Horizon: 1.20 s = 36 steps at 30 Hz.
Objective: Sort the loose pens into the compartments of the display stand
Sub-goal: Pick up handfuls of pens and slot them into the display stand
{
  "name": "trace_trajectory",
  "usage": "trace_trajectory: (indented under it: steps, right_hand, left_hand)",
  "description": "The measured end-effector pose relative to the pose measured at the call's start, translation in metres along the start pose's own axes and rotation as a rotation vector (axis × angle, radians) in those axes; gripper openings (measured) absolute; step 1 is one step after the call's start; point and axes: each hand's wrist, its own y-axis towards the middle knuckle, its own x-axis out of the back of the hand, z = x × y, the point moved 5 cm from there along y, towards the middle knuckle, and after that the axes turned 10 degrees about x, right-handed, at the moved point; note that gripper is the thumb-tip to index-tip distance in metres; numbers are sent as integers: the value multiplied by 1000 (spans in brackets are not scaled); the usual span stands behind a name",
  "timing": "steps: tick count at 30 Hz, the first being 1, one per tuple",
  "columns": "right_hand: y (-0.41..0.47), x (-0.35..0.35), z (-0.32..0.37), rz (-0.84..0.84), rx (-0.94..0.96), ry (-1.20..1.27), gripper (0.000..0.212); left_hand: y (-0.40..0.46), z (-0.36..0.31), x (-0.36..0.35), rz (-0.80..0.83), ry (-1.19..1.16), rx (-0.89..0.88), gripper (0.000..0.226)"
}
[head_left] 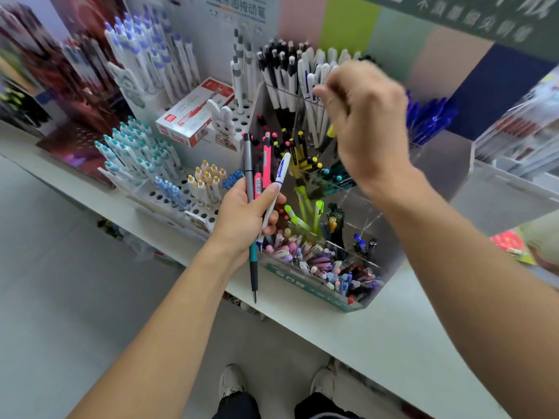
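A person stands at a white shop shelf [393,343], looking down at a clear acrylic display stand [367,213] divided into tiered compartments of pens.

The left hand [242,219] is closed around a small fan of loose pens: a long grey pen with a teal grip and dark tip [250,207] that hangs well below the palm, a bright pink pen with a clip [266,160], and a white pen with a blue clip [279,179] propped against the forefinger. The hold looks loose, thumb and fingers only lightly pressed.

The right hand [366,122] hovers over the stand's upper rear compartment, which holds white-barrelled pens [311,95]. It is blurred with motion. Its fingers are curled inward, thumb and forefinger close together near the pen tops; whether they pinch anything cannot be told.

Likely risks: the grey pen sits low in the left hand's grip and could slide out to the floor. The moving right hand could brush the packed white pens and tip them into the neighbouring black-capped pens [278,68]. The front compartment of pastel pens [320,261] is already jumbled, so a stray pen dropped there would be hard to find again.
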Motion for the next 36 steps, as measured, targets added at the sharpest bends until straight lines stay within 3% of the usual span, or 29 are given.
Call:
trace_trajectory:
  steps: [6, 11, 13, 19, 24, 26, 28, 30, 32, 36]
  right_hand:
    - [-22, -52, -9, 270, 5, -16, 25]
    - [-33, -73, -8, 752, -49, -51, 31]
    - [-37, -69, -10, 844, -78, -36, 34]
    - [-27, -30, -7, 584, -207, 216, 39]
    - [-24, -17, -7, 568, -438, 503, 15]
    - [-9, 8, -9, 413, -411, 552, 7]
    - [14, 45, -14, 159, -285, 410, 5]
    - [32, 70, -21, -9, -173, 171, 18]
    - [43, 68, -27, 24, -99, 17, 25]
    - [46, 34, -17, 223, 35, -18, 16]
  left_hand:
    - [-1, -1, -2, 11, -11, 26, 8]
    - [-1, 0, -6, 28, -13, 33, 10]
    - [-2, -1, -9, 49, -6, 35, 12]
    - [-1, -7, -18, 77, -27, -5, 13]
    - [-2, -18, -28, 156, -116, 14, 8]
    - [-1, -18, -25, 127, -171, 42, 8]
    - [2, -17, -18, 87, -164, 51, 7]
    - [2, -15, -14, 80, -116, 60, 7]
    - [2, -15, -14, 106, -92, 78, 8]
    - [0, -17, -20, 162, -100, 106, 8]
